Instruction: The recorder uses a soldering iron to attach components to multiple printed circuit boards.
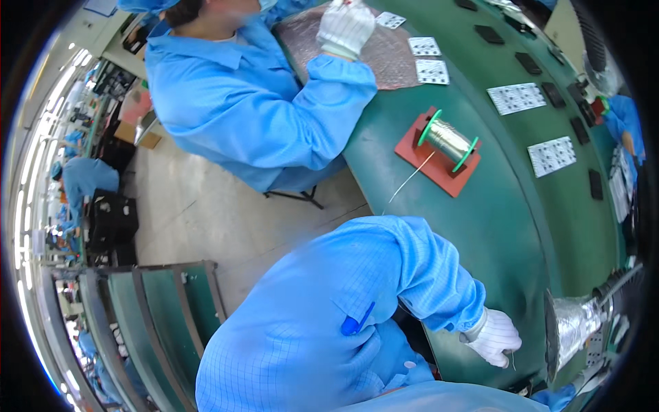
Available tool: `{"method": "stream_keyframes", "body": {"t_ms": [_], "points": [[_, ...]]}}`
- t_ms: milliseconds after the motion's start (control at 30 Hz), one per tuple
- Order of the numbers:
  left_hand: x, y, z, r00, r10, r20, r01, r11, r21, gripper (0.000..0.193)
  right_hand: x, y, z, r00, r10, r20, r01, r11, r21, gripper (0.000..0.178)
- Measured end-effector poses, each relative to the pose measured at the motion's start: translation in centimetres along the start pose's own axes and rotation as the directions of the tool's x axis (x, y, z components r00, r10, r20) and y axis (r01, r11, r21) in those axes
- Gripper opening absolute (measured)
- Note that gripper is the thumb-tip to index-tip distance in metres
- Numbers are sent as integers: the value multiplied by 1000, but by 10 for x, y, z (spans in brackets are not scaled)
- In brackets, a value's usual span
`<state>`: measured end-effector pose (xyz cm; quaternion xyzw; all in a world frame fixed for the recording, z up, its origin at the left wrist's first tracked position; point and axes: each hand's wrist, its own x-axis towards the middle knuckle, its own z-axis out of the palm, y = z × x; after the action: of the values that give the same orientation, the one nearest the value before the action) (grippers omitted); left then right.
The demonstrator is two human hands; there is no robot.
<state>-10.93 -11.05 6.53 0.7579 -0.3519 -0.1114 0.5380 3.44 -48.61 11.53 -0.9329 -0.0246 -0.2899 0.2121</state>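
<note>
My left hand (497, 339), in a white glove, is low over the green bench at the lower right. Its fingertips are pinched together, and a short, thin wire (513, 360) shows below them. My blue sleeve bends across the lower middle. Farther up the bench, a spool of silvery solder wire (449, 142) with green end flanges is mounted on a red stand (452, 184). From the spool, a strand of wire (410, 178) runs toward me and passes out of sight behind my sleeve. My right hand is not visible; blue cloth fills the bottom edge.
A foil-wrapped duct nozzle (575, 333) stands right of my left hand. Patterned white circuit panels (516, 99) and dark blocks (528, 63) lie along the green surface (504, 185). A co-worker's gloved hand (347, 29) is over bubble wrap (391, 63) at the far end.
</note>
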Motion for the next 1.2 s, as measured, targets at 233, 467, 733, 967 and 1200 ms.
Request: {"method": "stream_keyframes", "body": {"t_ms": [233, 467, 733, 967, 1200], "points": [[-5, 1, -9, 998, -12, -54, 15, 998, 57, 47, -86, -1, -120, 979, 34, -200, -94, 951, -296, 39], [-14, -2, -10, 922, 388, 13, -342, 795, 501, 29, -259, -14, -120, 823, 568, 12, -489, 699, 521, 61], [-11, 8, -2, 965, 262, -13, -210, 801, 561, 21, -228, -143, -15, 917, 394, -70, -273, 744, 610, 35], [3, -16, 6, 862, 506, 2, -365, 619, 696, 19, -224, -154, -25, 916, 396, -59, -350, 864, 362, 26], [0, -4, 9, 940, 338, -41, -243, 751, 614, 24, -227, -143, -17, 855, 476, -207, -313, 791, 526, 29]]}}
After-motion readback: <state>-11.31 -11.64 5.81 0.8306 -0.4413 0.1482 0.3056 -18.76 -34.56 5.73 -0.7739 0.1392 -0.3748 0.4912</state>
